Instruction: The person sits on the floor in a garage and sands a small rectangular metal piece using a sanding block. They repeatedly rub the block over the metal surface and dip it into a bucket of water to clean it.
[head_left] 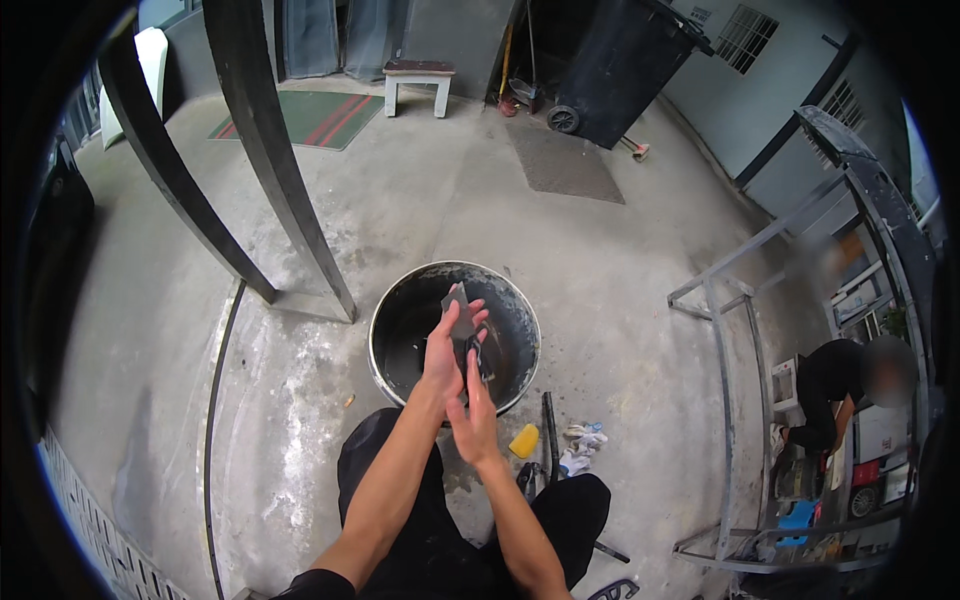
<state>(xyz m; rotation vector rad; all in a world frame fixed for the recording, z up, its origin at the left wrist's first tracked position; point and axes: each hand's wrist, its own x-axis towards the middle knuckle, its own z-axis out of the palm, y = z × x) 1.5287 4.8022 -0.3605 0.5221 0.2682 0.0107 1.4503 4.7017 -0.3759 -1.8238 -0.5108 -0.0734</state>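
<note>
Over a round dark tub [384, 375], my left hand [441, 360] is closed round a flat, thin grey piece [460, 308]. The piece's pointed end sticks up past my thumb, and my fingertips show along its right side. Beside the left palm is my right hand [474, 418], its fingers stretched forward and its thumb apart. Those fingers reach the lower end of a small dark part [472, 346] between my hands. Whether this part belongs to the grey piece I cannot tell. My hands hide some of the tub's inside, which looks dark and wet.
Right of the tub lie a yellow block [524, 441], a dark bar [549, 430] and a crumpled white cloth [579, 452]. Dark posts [290, 200] rise at left. A metal frame [722, 400] stands at right, with another person [830, 385] bending beyond it. A wheeled bin [625, 75] stands behind.
</note>
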